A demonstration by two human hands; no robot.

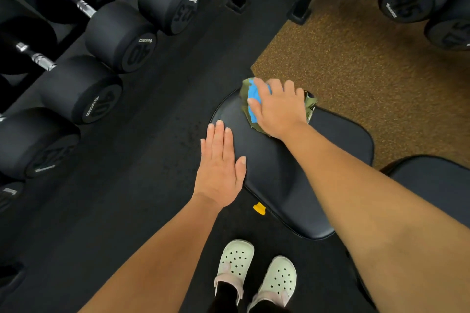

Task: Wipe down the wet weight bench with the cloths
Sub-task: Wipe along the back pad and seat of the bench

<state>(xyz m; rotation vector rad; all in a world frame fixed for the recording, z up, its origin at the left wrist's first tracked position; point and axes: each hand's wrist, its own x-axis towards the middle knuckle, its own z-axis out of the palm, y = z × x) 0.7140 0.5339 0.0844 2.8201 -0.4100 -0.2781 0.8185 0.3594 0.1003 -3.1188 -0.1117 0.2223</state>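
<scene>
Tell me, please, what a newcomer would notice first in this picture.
The right hand pressing blue and green cloths on the far end of the black bench, mid-frame, draws the eye first. The left hand is flat, fingers straight, at the bench's left edge. Black dumbbells line the upper left, and pale clogs stand at the bottom.

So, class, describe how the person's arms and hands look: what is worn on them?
Left forearm and right forearm are bare to the frame's edge, no sleeves. The left hand and right hand wear no gloves, rings, watch or wristbands.
</scene>
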